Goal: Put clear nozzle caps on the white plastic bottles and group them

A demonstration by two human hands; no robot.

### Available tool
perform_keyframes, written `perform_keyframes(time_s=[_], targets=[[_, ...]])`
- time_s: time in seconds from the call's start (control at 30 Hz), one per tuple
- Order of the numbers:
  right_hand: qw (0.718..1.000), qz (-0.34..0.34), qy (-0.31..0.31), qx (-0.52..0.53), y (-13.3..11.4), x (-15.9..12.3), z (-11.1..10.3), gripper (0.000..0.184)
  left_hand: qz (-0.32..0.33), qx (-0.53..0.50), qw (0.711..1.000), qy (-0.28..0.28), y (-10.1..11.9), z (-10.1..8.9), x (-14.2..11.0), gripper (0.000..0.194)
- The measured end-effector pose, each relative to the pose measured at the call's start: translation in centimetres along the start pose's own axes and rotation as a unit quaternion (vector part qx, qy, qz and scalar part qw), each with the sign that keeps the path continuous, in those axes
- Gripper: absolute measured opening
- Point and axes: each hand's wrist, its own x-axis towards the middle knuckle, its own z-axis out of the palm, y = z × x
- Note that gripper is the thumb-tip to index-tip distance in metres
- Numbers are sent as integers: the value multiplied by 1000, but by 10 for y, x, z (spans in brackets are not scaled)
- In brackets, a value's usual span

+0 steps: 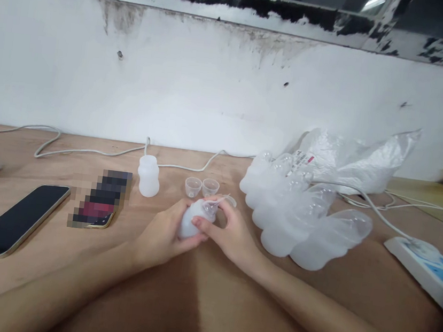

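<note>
My left hand [165, 232] is wrapped round the body of a small, milky-white plastic bottle [189, 222], tilted toward the right. At its upper end sits a clear, teat-like top [210, 206]. My right hand [233, 232] closes on that top, its thumb pressed against the bottle's shoulder; a thin pale rim shows by its fingers. Just behind the hands stand two clear plastic cups [193, 186], side by side. Another clear round piece [230, 201] is partly hidden by my right hand. An uncapped white bottle [148, 176] stands to the left of the cups.
Several white bottles with clear domed tops [278, 232] stand in rows at right, before a crinkled plastic bag [352, 155]. A power strip [427, 266] lies far right. Two phones, one dark-screened [15, 221], lie left. A white cable [86, 150] runs along the wall.
</note>
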Motion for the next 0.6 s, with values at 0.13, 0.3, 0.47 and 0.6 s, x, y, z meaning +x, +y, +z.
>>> perform_keyframes(time_s=[0.13,0.3,0.47,0.6], targets=[[1000,-22,2,-13,4,0,-1,28,-23,-45,999,-7,-1,-2,2,46],[989,-120,-86,20,14,5,-9,32,-81,-119,981,-132,-12,-13,7,35],[979,-148,-142,12,14,5,-15,35,-86,-162,964,-193,-8,-19,7,28],[988,-112,-103,-12,7,1,-12,27,-64,-124,975,-176,1,-16,5,30]])
